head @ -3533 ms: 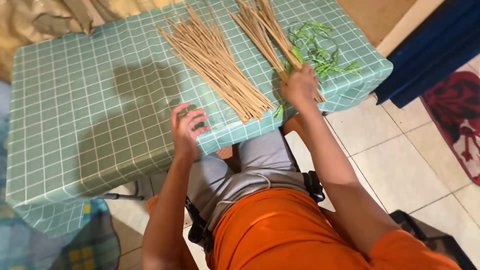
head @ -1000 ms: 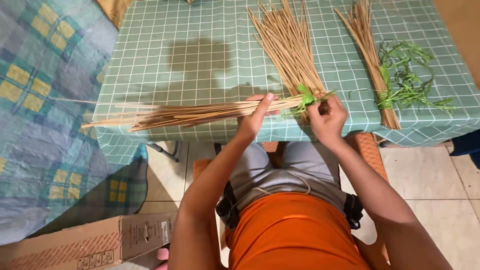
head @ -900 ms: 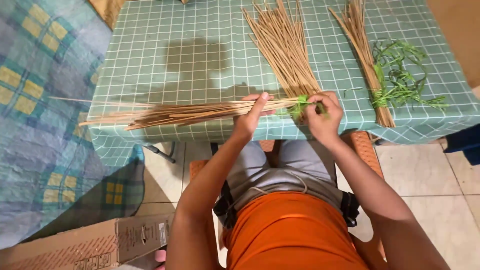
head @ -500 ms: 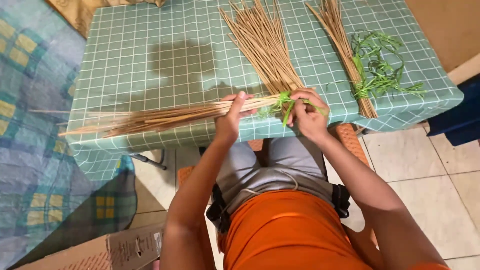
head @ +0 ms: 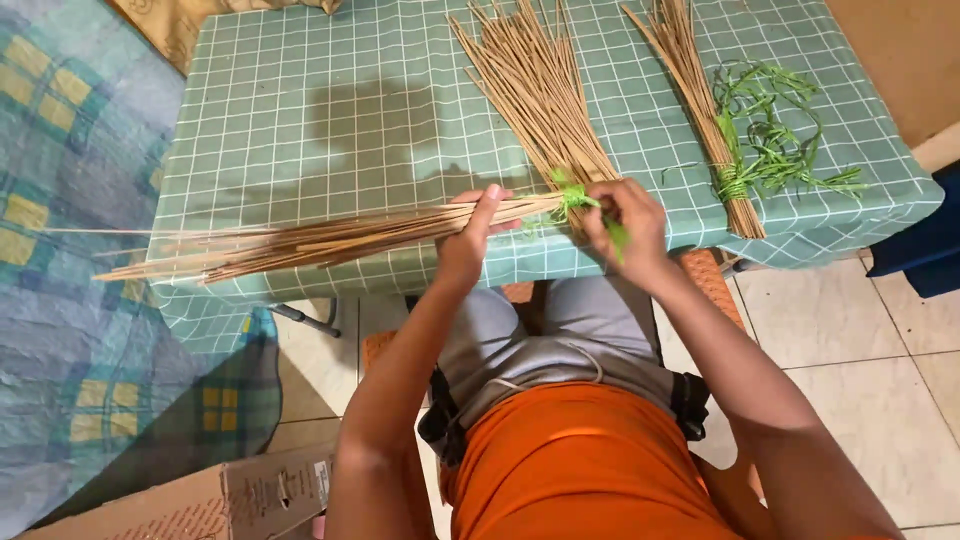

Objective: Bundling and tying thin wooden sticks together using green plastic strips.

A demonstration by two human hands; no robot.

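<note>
While the left hand (head: 462, 245) closes its grip around a bundle of thin tan sticks (head: 320, 235), the bundle lies roughly level along the near edge of the table (head: 260, 130), thin tips fanning out past the table's left corner over the blue plaid blanket (head: 60, 330). Thick ends point right, toward the right hand (head: 625, 225). Right hand grip is pinched shut on a green strip (head: 580, 205) that is wrapped at the bundle's thick end; one loose end of the strip hangs down by the fingers (head: 610, 190). Hands are near each other, the wrapped spot between them.

Behind the hands, a loose pile of sticks (head: 535, 85) lies on the checked green tablecloth, spreading toward the far edge, its near end just behind the wrapped spot. Right of it, a tied bundle (head: 705, 110) with a green wrap low on it lies on the table, touching a tangle of green strips (head: 775, 135). Cardboard box (head: 200, 500) on the floor at lower left. Person sits at the table, orange shirt, grey shorts. Tiled floor at right.
</note>
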